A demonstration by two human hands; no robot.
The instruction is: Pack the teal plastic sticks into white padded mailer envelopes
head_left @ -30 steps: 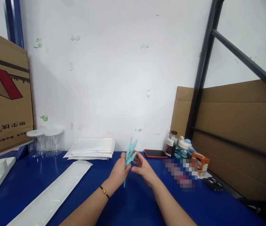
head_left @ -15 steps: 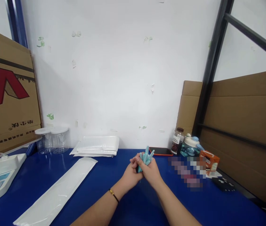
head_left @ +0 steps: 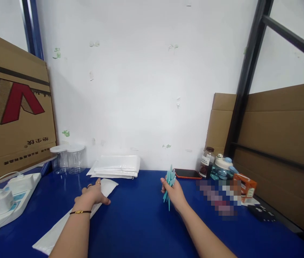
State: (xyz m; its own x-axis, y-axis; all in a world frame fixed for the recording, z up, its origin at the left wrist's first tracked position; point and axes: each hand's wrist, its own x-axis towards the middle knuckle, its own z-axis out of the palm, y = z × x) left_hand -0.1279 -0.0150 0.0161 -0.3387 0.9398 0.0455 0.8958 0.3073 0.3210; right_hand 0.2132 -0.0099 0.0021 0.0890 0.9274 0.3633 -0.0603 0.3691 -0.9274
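Observation:
My right hand (head_left: 176,195) is closed around a bunch of slim teal plastic sticks (head_left: 170,181), raised a little over the blue table (head_left: 135,215). The sticks poke out above and below the fingers, and their exact kind is not clear. My left hand (head_left: 92,195) is over the far half of a long white plastic sleeve (head_left: 56,229), fingers and thumb spread. Whether its fingertips press on the sleeve cannot be made out. The left forearm covers part of the sleeve.
Behind the left hand lies a stack of white sleeves (head_left: 116,166) beside two clear lidded jars (head_left: 75,159). A power strip (head_left: 14,204) is at left. At right are a phone (head_left: 187,174), a dark bottle (head_left: 207,163), a water bottle (head_left: 223,168) and an orange carton (head_left: 244,186).
My hands were clasped together round the teal sticks. The left hand has let go and moved left over the white sleeve; the right still holds the bunch. The view has shifted slightly left.

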